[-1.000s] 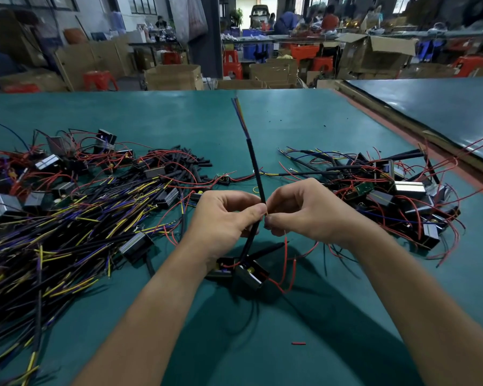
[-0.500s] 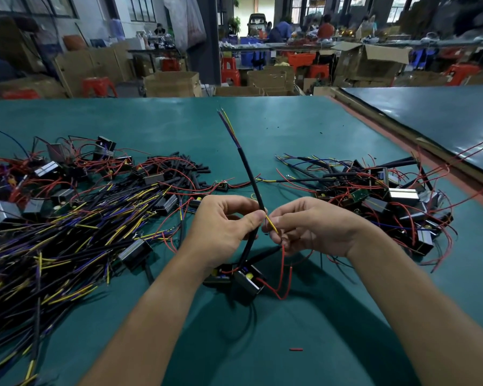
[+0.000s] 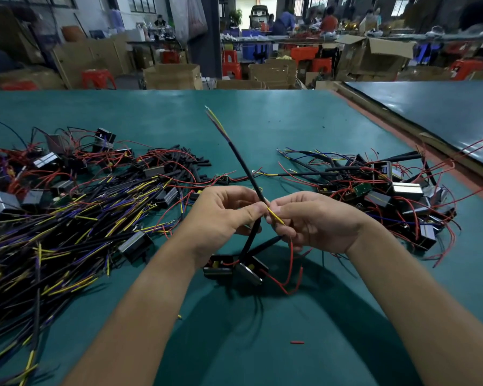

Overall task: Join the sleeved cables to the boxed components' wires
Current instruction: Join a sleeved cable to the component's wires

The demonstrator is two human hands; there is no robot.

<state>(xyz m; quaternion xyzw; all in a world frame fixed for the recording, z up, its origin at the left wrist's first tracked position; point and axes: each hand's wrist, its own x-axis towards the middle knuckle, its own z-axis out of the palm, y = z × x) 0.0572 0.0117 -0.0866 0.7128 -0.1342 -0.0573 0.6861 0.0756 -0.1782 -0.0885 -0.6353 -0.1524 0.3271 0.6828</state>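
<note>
Toward the near edge of the table [image 3: 262, 121], the left hand [image 3: 223, 215] pinches the sleeved cable [image 3: 243, 168] and the right hand [image 3: 318, 221], touching it, pinches a yellow wire [image 3: 275, 215]; overlapping the ends fully and twisting evenly, without tugging the boxed component [image 3: 246, 268] beneath, looks wisest.

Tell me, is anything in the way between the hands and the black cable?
No, nothing visible. The left hand already pinches the black sleeved cable, and the right hand pinches a yellow wire right beside it.

Black sleeved cable [image 3: 244, 168], teal table [image 3: 304, 126]
</note>
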